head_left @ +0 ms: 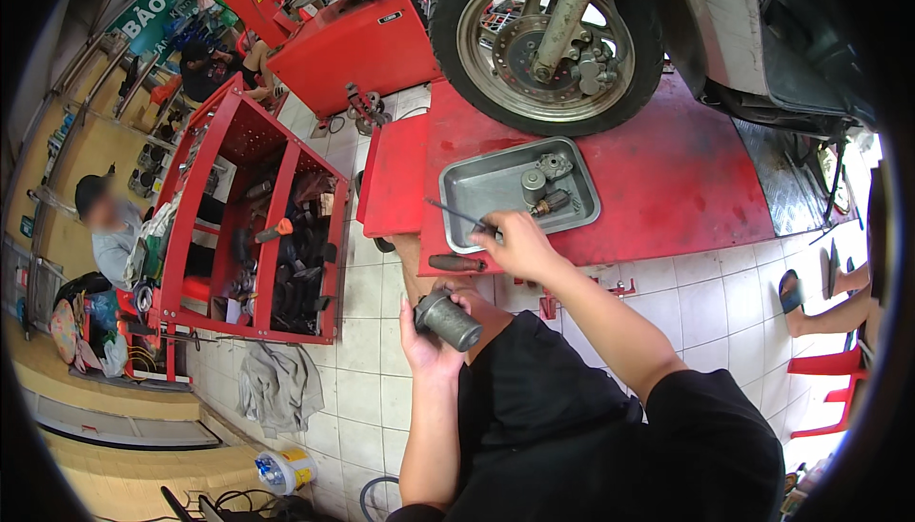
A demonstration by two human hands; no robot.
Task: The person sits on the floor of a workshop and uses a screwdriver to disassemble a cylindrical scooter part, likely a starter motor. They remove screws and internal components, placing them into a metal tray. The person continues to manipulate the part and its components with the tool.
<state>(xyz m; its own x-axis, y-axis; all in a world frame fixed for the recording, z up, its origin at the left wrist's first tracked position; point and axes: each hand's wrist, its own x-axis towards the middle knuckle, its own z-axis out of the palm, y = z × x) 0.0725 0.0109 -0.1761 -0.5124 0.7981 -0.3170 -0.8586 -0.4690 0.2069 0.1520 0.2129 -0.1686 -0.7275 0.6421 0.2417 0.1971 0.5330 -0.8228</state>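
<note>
My left hand [431, 352] is wrapped round a grey cylindrical motor [452, 324], holding it tilted above my knee. In my right hand [522, 247], over the near left edge of the tray, is a slim dark screwdriver [450, 209] whose shaft points to the upper left; the fingers hide most of its handle. A second screwdriver [457, 263] with a dark reddish handle lies on the lift's front edge. The metal tray [477, 179] holds a short metal cylinder [534, 182], a round metal cover [554, 164] and a small dark part [551, 203].
The red lift platform [686, 198] carries a scooter whose front wheel [548, 45] stands behind the tray. A red tool cart [250, 226] full of tools is at left, with a grey cloth [278, 384] and a bucket [286, 470] nearby. Other people sit at the left and right.
</note>
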